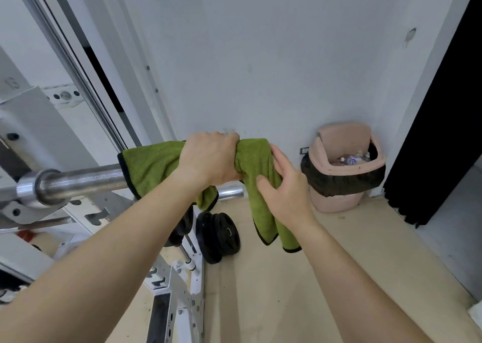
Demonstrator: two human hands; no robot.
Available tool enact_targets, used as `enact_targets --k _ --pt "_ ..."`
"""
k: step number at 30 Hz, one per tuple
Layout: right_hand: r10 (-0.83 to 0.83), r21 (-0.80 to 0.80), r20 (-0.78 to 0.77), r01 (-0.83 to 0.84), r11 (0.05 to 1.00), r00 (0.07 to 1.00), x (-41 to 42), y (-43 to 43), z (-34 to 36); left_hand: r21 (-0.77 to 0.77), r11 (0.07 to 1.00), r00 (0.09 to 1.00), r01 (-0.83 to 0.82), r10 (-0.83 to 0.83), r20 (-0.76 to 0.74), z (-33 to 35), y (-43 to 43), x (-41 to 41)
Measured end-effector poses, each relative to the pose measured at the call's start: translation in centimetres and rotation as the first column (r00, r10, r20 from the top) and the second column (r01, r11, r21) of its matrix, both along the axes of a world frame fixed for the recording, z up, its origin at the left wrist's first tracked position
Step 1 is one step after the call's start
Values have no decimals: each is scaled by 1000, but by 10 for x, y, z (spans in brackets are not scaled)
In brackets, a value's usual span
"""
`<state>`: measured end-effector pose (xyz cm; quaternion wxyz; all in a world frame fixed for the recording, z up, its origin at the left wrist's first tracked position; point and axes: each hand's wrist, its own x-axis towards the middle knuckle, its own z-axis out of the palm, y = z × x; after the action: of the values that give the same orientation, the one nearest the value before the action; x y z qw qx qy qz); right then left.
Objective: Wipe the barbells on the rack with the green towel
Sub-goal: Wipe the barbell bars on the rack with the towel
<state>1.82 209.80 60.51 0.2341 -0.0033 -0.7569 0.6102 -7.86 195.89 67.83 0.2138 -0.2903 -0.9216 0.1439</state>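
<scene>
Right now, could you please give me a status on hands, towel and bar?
Left hand grips green fleece towel bunched over the steel barbell. Right hand open, touching the hanging end. Black weight plates below, off the bar.

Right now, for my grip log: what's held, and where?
Left hand grips the green towel at its middle, wrapped over the barbell; right hand touches its hanging end.

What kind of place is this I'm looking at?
Most likely a gym's weight area: a shiny steel barbell rests on a white metal rack, and black round weight plates stand on edge near its base. The left hand grips a green fluffy towel round the bar.
</scene>
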Motion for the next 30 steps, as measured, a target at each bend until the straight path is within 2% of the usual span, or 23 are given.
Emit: enact_targets --k 2,4,6,7,8,9,10,11,12,13,14,16,18,20,24,26,30 --pt "-5 1 -10 5 1000 1000 4 5 -3 5 1000 1000 2 -2 4 0 0 -1" --pt "84 -148 -67 -93 985 994 9 11 0 7 1000 1000 7 -7 15 0 0 -2" --pt "159 -360 -120 -192 913 980 10 9 7 4 1000 1000 12 -12 -7 -1 -1 -2" --pt "178 -451 -114 -211 867 977 8 5 7 6 1000 1000 17 -17 -23 -2 -2 -2" --pt "178 -473 -81 -195 859 981 6 1 7 8 1000 999 24 -24 -34 -2 -2 -2" --pt "152 -401 -29 -151 904 988 3 -3 4 9 999 999 34 -34 -37 -3 -3 -2" --pt "97 -235 25 -89 968 995 1 -7 1 12 999 998 50 -50 -33 -3 -5 -2" --pt "34 -21 73 -33 999 997 -1 -9 -3 24 997 997 70 -70 -22 -2 -8 -2" --pt "-38 205 99 17 979 994 -3 -10 -6 45 995 996 89 -89 -10 -2 -13 -2" --pt "-120 427 77 75 901 990 -4 -9 -6 66 992 994 105 -105 -7 -2 -20 -1" --pt "-199 618 7 152 771 980 -7 -6 -7 82 990 993 115 -114 -18 -2 -28 -1" --pt "-266 838 -148 263 478 953 -16 -3 3 94 990 993 107 -103 -51 -3 -49 -2" --pt "-210 918 -188 247 309 959 -30 -9 20 84 994 996 71 -66 -54 -5 -72 -5" --pt "-128 950 -194 219 224 973 -44 -30 37 80 997 999 18 -15 -38 -6 -96 -7" --pt "-27 984 -79 82 155 996 -67 -100 61 99 991 996 -86 87 -3 -4 -149 -7" --pt "-13 991 -63 64 119 998 -76 -131 64 104 985 991 -135 134 18 -2 -176 -7" --pt "65 992 -65 57 111 996 -89 -185 65 80 954 957 -287 289 -6 0 -226 -6"
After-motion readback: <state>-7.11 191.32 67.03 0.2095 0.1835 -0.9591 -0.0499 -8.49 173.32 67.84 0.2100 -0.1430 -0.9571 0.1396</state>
